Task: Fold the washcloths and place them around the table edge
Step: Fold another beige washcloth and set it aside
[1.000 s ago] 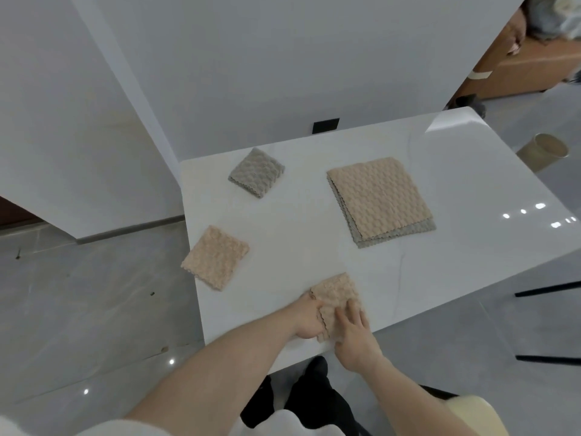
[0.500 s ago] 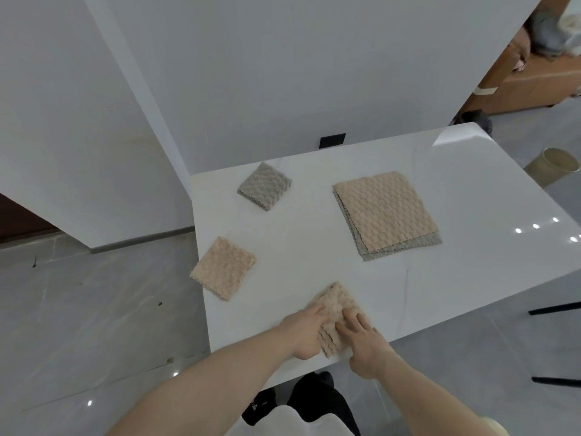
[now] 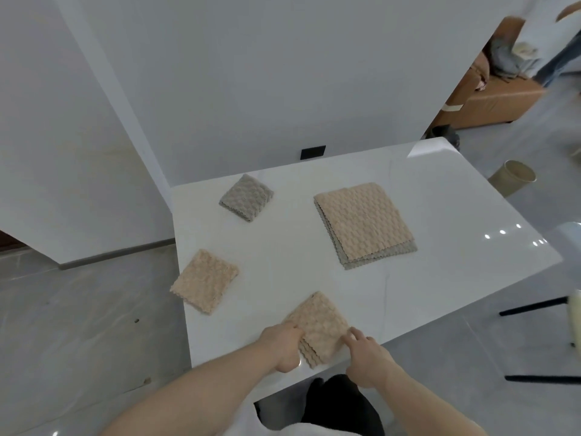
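Washcloths of soft, waffle-textured fabric lie about the glossy white bench [image 3: 283, 247], and they look light, limp and a little grippy against that slick top, so each would likely slide if pushed and sag if lifted by one corner; pinching two adjacent corners, or pressing the layers flat while squaring them, seems the surer way to handle one. At the left edge of the frame's bench area rests a peach folded washcloth [image 3: 204, 281], its corner just overhanging the bench's left edge, and above it, toward the upper left of the bench, sits a grey folded washcloth [image 3: 246, 197]. At lower centre, close to the near edge, is the small peach folded washcloth now being handled [image 3: 317, 325], lying cornerwise with its scalloped layers showing at the bottom. The left hand [image 3: 283, 344] sits at its left corner with fingers curled, seemingly pinching the layered edge. The right hand [image 3: 366, 357] is just at its right corner, fingers loosely bent and the tips touching or nearly touching the cloth; I cannot tell whether it grips anything. Farther right, at mid-bench, a stack of larger unfolded peach and grey washcloths [image 3: 363, 225] waits, well apart from both hands.
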`<move>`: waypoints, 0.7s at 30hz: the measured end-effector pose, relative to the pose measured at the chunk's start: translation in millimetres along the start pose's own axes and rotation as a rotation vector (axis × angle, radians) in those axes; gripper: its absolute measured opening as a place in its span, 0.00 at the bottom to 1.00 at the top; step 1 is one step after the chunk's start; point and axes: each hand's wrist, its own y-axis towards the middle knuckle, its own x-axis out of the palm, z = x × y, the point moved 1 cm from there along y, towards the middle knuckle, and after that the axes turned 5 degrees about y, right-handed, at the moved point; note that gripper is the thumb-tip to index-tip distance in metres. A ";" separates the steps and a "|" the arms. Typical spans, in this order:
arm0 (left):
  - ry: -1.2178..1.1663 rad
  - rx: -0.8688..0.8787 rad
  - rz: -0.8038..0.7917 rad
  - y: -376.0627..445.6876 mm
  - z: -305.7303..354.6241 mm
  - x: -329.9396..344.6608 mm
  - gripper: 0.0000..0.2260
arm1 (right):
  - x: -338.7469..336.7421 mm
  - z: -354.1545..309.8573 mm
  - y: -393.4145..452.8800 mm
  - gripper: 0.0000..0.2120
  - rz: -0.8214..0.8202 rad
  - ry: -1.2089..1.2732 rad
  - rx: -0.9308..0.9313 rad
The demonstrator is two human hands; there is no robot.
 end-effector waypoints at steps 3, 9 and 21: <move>-0.095 0.004 0.138 -4.2 6.3 -5.6 0.23 | -10.3 9.0 3.0 0.34 0.039 0.061 -0.008; -0.209 0.004 0.309 15.1 35.8 -27.6 0.23 | -39.0 42.8 22.9 0.33 0.058 0.097 -0.055; -0.454 -0.200 0.470 98.0 143.9 -68.3 0.21 | -100.8 191.7 70.9 0.33 0.072 0.253 -0.192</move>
